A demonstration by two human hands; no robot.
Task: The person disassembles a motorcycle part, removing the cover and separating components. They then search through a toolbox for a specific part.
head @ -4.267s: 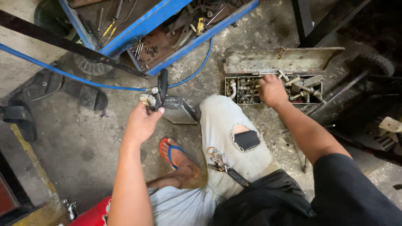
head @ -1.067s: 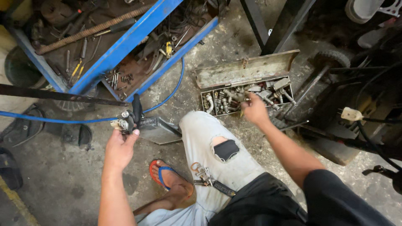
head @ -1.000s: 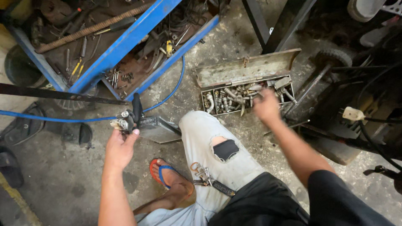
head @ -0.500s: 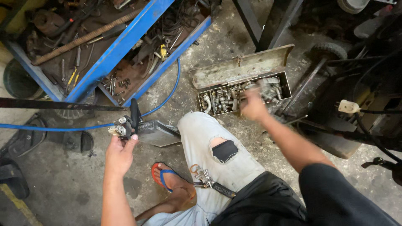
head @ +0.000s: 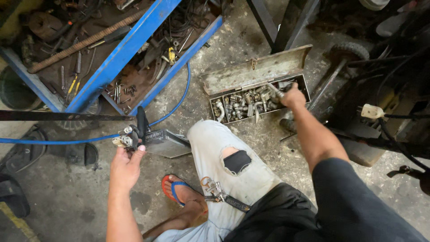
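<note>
On the far left, dark sandals (head: 27, 152) are lying on the gray floor (head: 58, 197). A long blue hose (head: 58, 140) is running across the floor toward your left hand (head: 125, 166). Your left hand is curling around a small metal fitting (head: 126, 140) at the end of that hose. The fitting is shiny and bumpy, with a black handle (head: 142, 122) sticking up beside it. Just next to it, a flat gray metal box (head: 166, 143) is sitting on the floor.

Above your hand, a blue rack (head: 130, 45) is holding lots of rusty tools and wires.

In the middle, your knee in torn light jeans (head: 224, 157) is pointing up, and your foot is wearing a red and blue flip-flop (head: 177, 190). A key clip (head: 214, 188) is hanging at your hip.

To the right, an old gray tool box (head: 255, 71) is lying open on the floor, with its lid tipped back. It is full of small silver parts. Your right hand (head: 293, 95) is reaching into the right end of the box and closing on a thin metal piece (head: 274, 91). I cannot tell just what that piece is.
</note>
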